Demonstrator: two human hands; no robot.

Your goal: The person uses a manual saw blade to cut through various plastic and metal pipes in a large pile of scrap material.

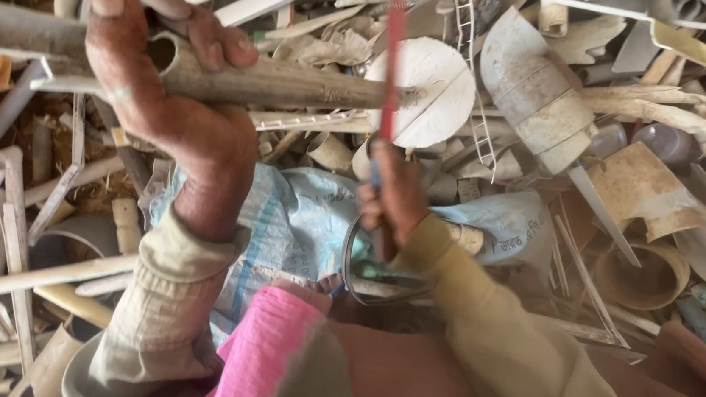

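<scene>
My left hand (170, 97) grips the dirty pipe (295, 84), my right (393, 198) the red saw (393, 66) at three o'clock; an unsteady pipe could bind the blade.

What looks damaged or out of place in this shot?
Nearly everything around the hands is scrap: the left hand grips a dirty grey pipe, the right hand a red-bladed saw. Behind lie a split white disc, torn pipe pieces and bent strips, heaped askew.
</scene>
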